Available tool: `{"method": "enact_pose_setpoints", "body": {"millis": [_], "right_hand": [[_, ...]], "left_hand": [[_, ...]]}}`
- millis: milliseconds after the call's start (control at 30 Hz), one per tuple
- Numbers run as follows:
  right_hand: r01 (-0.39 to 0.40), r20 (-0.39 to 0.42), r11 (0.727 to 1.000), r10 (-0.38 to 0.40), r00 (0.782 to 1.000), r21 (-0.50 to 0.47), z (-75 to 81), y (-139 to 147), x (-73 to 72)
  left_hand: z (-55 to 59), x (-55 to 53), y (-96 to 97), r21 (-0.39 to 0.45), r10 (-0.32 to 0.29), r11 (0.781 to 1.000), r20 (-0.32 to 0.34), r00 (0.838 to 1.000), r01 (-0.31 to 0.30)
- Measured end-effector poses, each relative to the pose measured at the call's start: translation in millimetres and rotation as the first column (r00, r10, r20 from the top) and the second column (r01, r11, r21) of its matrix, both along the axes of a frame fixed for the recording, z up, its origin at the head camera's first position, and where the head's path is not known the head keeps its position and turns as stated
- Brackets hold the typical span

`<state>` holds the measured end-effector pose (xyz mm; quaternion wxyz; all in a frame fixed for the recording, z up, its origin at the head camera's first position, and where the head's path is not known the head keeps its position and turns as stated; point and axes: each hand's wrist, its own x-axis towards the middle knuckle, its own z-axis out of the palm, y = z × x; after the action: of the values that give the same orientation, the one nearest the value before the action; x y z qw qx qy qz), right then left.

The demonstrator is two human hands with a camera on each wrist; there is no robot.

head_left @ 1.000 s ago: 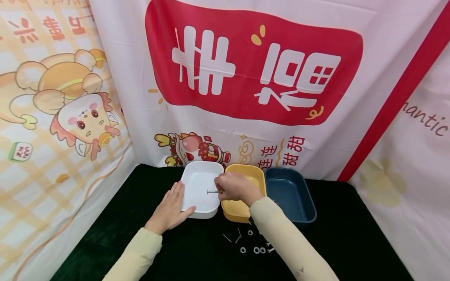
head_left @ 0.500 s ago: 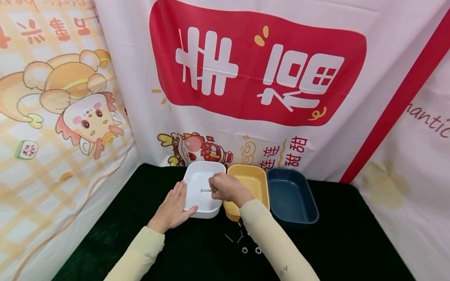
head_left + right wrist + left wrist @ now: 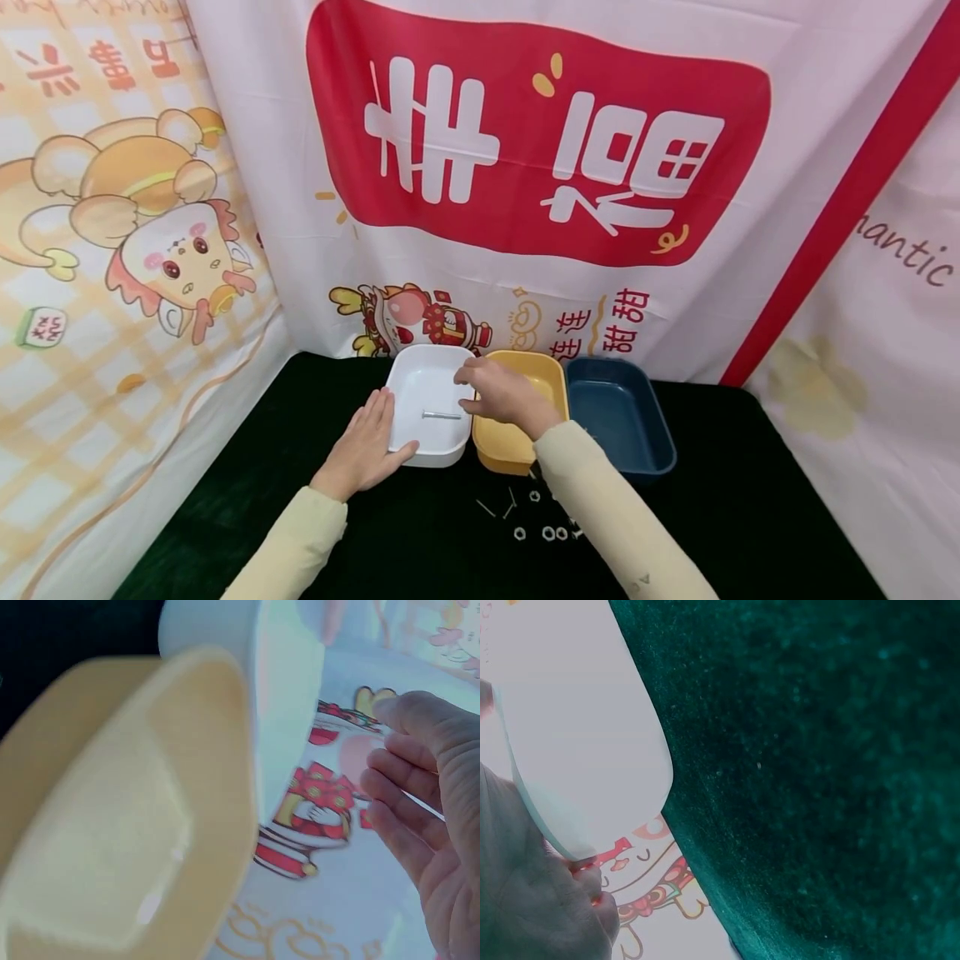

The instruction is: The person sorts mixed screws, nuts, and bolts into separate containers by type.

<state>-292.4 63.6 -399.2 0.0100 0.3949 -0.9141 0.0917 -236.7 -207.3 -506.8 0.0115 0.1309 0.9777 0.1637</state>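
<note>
- Head view: white tray (image 3: 437, 458), best steadied lightly;
- left hand (image 3: 363, 442), fingers straight against the tray;
- right hand (image 3: 504, 396), fingers loosely bent, holding nothing; best raised clear of the tray;
- bolt (image 3: 441, 415), lying inside the white tray.

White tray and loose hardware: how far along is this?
Looks done: one bolt lies in the white tray. In hand: nothing; the empty right hand hovers by its rim, the left hand touches its side. Apparently remaining: hex nuts and thin fasteners on the dark green cloth.
</note>
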Motion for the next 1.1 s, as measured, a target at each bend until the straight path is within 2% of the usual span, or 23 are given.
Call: {"method": "enact_pose_setpoints", "body": {"millis": [100, 233, 333, 700, 900, 1000, 1100], "right_hand": [[-0.027, 0.043, 0.999, 0.028, 0.999, -0.028, 13.5, 17, 5.4], [-0.063, 0.05, 0.997, 0.065, 0.997, -0.037, 27.8, 42, 16.4], [-0.06, 0.053, 0.998, 0.061, 0.997, -0.007, 36.3, 60, 28.6], [-0.085, 0.039, 0.992, 0.081, 0.996, 0.098, 49.6, 115, 75.6], [-0.081, 0.109, 0.992, 0.07, 0.992, 0.101, 43.8, 140, 93.3], [-0.085, 0.148, 0.99, 0.068, 0.987, 0.113, 34.2, 150, 101.8], [-0.064, 0.213, 0.988, 0.032, 0.977, 0.144, 22.5, 159, 109.1]], "left_hand": [[-0.7, -1.5, 0.5, -0.009, 0.001, 1.0, -0.003, 1.0, -0.001], [-0.2, 0.3, 0.7, -0.005, 0.0, 1.0, -0.014, 1.0, 0.0], [1.5, 1.2, 1.1, -0.006, -0.003, 1.0, -0.017, 1.0, 0.003], [1.8, -1.9, 2.7, -0.006, 0.001, 1.0, -0.017, 1.0, -0.001], [1.0, -3.5, 2.3, -0.015, 0.001, 1.0, -0.015, 1.0, -0.001], [0.7, -3.0, 2.6, -0.008, 0.0, 1.0, -0.007, 1.0, 0.0], [0.9, -2.7, 3.7, 0.002, -0.006, 1.0, -0.011, 1.0, 0.006]]}}
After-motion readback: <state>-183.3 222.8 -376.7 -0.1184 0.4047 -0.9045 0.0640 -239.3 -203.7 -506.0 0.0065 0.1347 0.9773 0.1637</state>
